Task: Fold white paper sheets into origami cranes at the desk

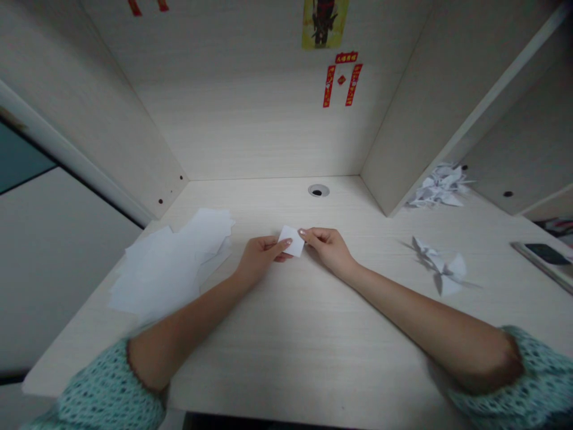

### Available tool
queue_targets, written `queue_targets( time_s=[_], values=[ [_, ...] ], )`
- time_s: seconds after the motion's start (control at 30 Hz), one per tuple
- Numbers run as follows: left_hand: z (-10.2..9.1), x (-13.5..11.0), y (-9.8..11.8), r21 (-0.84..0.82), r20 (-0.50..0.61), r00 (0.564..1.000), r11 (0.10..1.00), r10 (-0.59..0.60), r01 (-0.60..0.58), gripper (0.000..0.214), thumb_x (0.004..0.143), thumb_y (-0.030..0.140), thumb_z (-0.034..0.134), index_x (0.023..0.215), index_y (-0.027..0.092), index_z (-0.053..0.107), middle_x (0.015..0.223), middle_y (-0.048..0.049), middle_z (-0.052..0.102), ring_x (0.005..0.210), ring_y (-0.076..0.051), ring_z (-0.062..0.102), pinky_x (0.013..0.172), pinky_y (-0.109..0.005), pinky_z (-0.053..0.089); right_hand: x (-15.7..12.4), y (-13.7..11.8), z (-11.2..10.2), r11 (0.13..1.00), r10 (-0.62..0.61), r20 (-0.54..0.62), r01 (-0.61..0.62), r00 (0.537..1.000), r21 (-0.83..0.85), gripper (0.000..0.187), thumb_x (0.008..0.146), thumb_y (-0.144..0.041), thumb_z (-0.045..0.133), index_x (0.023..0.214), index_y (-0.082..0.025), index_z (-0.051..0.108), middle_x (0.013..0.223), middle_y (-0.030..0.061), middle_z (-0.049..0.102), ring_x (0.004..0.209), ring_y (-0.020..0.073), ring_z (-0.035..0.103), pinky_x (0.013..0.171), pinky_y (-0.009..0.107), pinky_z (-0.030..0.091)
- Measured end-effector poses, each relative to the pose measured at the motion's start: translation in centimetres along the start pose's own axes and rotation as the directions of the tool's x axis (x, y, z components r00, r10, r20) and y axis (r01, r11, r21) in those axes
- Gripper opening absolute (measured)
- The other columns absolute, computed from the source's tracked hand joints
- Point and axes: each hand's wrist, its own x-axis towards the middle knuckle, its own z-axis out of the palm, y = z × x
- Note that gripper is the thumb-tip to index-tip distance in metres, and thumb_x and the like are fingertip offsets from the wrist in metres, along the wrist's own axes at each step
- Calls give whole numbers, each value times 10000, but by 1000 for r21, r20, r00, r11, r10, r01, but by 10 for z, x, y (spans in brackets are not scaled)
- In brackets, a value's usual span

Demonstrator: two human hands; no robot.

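A small folded white paper lies just above the pale wooden desk, held between both hands. My left hand pinches its left edge, thumb on top. My right hand pinches its right edge with curled fingers. Both forearms stretch out from teal patterned sleeves at the bottom corners.
A loose stack of white sheets spreads at the left. Folded paper cranes lie at the right, and a pile of more cranes sits farther back. A phone lies at the right edge. A cable hole is at the back.
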Motion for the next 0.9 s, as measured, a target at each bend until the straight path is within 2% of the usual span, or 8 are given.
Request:
queue_targets(
  time_s=[0.13, 0.27, 0.53, 0.7, 0.9],
  values=[
    [0, -1, 0, 67, -9, 1000, 998, 7, -7, 347, 684, 478, 692, 769, 144, 734, 781, -68, 732, 701, -162, 656, 636, -240, 498, -1, 5, 0, 985, -113, -39, 106, 993, -139, 335, 785, -464, 576, 669, -167, 679, 634, 22, 612, 607, 144, 506, 566, 263, 369],
    [1, -1, 1, 75, -3, 1000, 997, 6, -6, 332, 680, 473, 696, 774, 157, 737, 792, -62, 732, 691, -153, 649, 611, -231, 492, -1, 8, 0, 965, -174, -44, 161, 984, -208, 307, 793, -444, 575, 695, -181, 699, 675, 39, 644, 637, 157, 532, 602, 276, 391],
    [1, 0, 2, 22, -25, 999, 999, -33, 33, 319, 701, 452, 691, 789, 147, 728, 767, -77, 736, 669, -143, 662, 635, -237, 506, 5, 9, -5, 996, -55, -152, 43, 987, -82, 366, 763, -499, 586, 665, -154, 658, 595, 10, 585, 540, 127, 469, 514, 254, 333],
    [2, -2, -3, 37, -23, 1000, 999, -5, 6, 309, 723, 454, 669, 738, 148, 707, 763, -73, 735, 638, -130, 656, 612, -229, 501, 4, 10, -5, 994, -74, -163, 59, 984, -93, 373, 781, -505, 567, 671, -158, 652, 602, 6, 576, 558, 126, 465, 529, 251, 343],
    [4, -5, -5, 50, -40, 994, 994, 103, -101, 315, 758, 456, 631, 700, 148, 666, 717, -58, 725, 599, -124, 639, 583, -223, 482, 1, 4, -3, 991, -136, -147, 132, 980, -38, 338, 794, -475, 574, 653, -174, 631, 654, 11, 602, 631, 139, 509, 605, 260, 386]
  ],
)
